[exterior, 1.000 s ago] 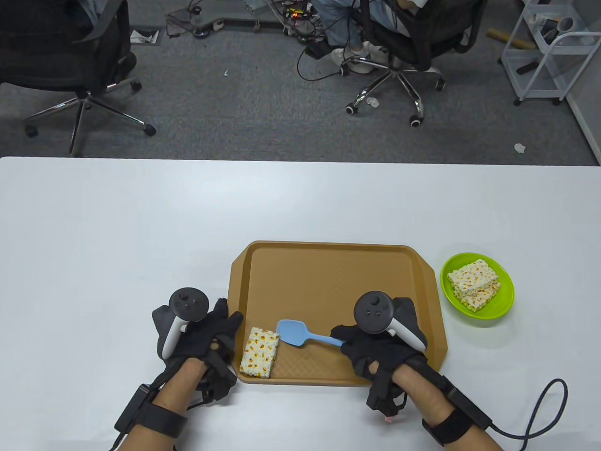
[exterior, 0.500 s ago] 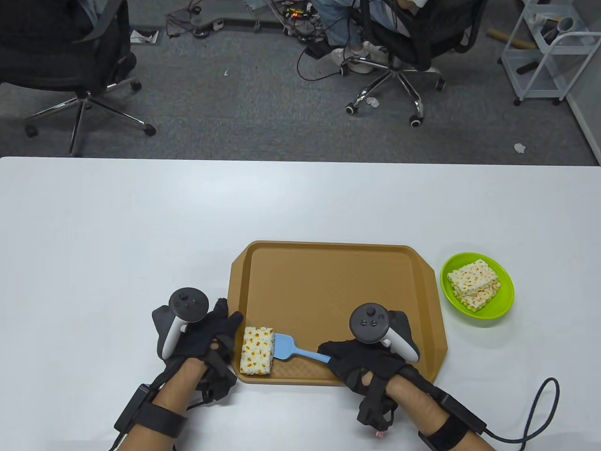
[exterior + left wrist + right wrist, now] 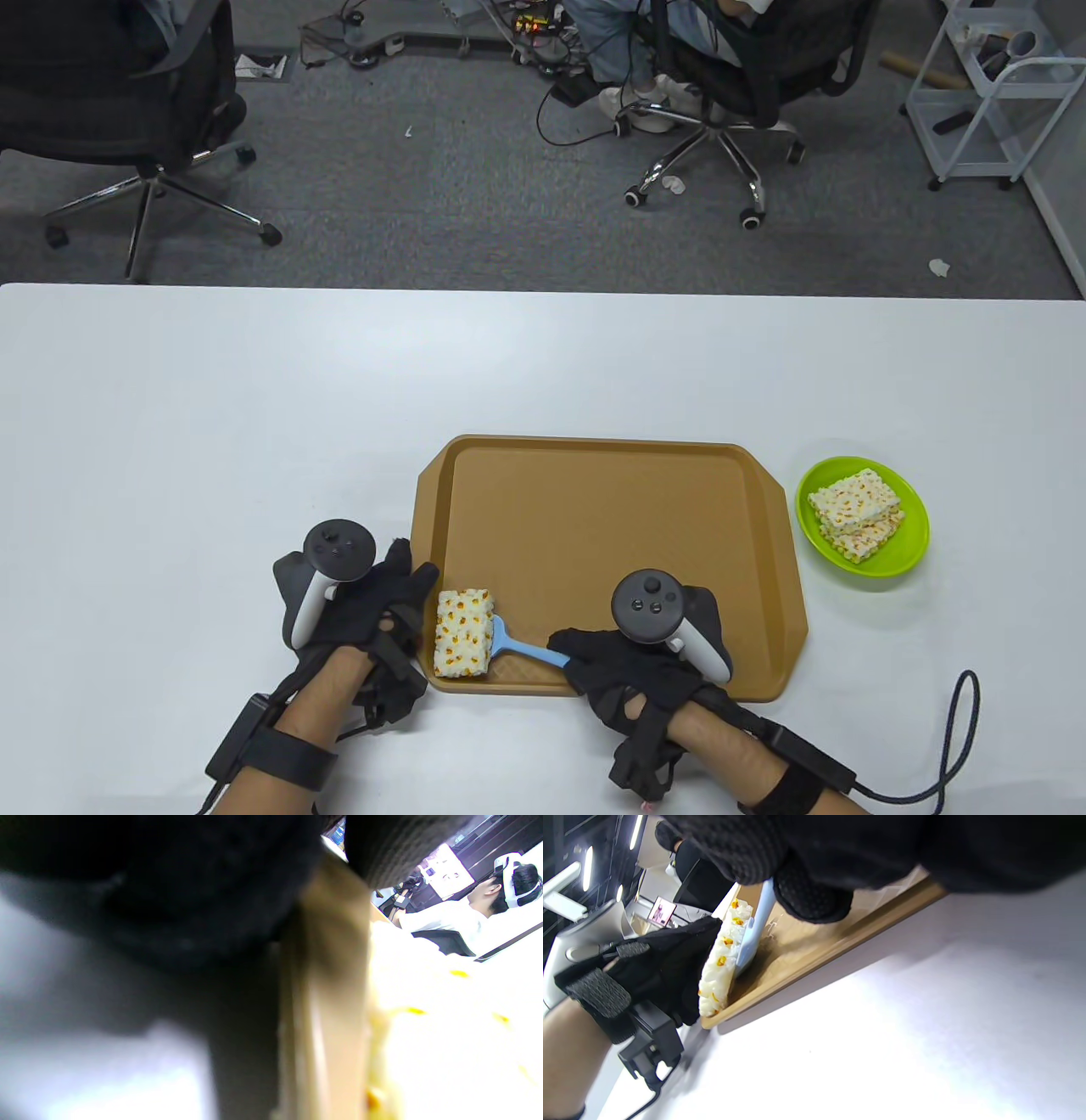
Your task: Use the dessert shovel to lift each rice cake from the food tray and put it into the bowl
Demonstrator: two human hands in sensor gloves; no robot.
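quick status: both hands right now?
Left hand: holds nothing; fingers rest straight against the tray edge beside the rice cake.
Right hand: grips the shovel handle, blade under the rice cake.

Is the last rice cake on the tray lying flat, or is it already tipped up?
Tipped up: the right wrist view shows the rice cake leaning against the left hand, blue shovel wedged beneath it.

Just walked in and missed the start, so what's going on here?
A person's right hand holds a blue dessert shovel, its blade slid under the last rice cake on the brown tray. The left hand rests at the tray's left edge. Rice cakes already lie stacked in the green bowl.
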